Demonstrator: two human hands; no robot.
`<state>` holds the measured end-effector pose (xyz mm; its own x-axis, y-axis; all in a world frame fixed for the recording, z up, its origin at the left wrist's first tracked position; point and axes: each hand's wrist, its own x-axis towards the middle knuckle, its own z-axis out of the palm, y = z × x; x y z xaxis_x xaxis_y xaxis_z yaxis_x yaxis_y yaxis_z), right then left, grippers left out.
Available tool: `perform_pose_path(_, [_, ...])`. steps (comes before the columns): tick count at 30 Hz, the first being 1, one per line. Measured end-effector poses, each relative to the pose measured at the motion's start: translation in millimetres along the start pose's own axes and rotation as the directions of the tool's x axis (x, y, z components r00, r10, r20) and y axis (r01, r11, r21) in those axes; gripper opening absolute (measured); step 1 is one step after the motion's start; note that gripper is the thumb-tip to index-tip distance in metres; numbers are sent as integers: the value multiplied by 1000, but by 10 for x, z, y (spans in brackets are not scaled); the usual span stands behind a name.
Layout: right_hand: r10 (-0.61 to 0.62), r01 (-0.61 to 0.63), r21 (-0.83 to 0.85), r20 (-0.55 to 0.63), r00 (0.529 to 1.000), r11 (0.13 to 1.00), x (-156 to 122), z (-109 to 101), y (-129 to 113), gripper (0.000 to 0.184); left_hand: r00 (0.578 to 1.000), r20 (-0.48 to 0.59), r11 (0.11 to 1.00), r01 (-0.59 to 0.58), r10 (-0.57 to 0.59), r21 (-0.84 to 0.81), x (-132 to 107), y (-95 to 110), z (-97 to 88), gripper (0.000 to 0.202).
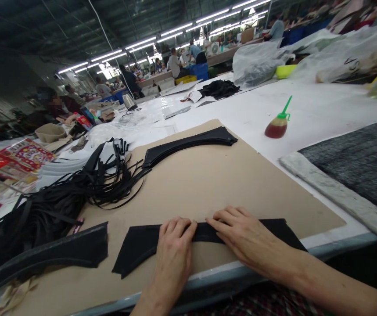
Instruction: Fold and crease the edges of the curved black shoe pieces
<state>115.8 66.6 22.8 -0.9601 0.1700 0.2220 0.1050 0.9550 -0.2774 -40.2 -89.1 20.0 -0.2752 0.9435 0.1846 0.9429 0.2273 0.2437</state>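
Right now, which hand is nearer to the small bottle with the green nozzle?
The right hand. It rests on the black curved piece, and the bottle stands beyond it, slightly to its right. The left hand rests on the same piece, farther to the left.

**Bare cardboard ahead, clutter on the left**

Beyond the left hand (173, 245) and right hand (241, 237), the cardboard sheet (208, 184) lies bare up to a stack of curved black pieces (188, 145). A tangle of black strips (59, 197) crowds the left. To the right, the white bench (323, 114) is open around a brown bottle (278, 125), and a grey speckled slab (366, 166) hems the near right.
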Motion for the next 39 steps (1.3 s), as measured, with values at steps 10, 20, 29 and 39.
perform_pose_path(10, [55, -54, -12, 32, 998, 998, 46, 64, 19, 20, 999, 53, 998, -4, 7, -57, -51, -18, 13, 49])
perform_pose_path(20, [305, -321, -1, 317, 898, 947, 407, -108, -246, 21, 935, -172, 842, 187, -311, -506, -328, 49, -55, 30])
perform_pose_path(29, [299, -409, 217, 407, 863, 886, 504, -252, -151, 19, 775, 391, 203, 542, -496, -816, -582, 281, -28, 31])
perform_pose_path(39, [169, -615, 752, 592, 788, 235, 259, -265, -106, 33, 666, 557, -674, 110, -496, -731, -144, 458, -46, 36])
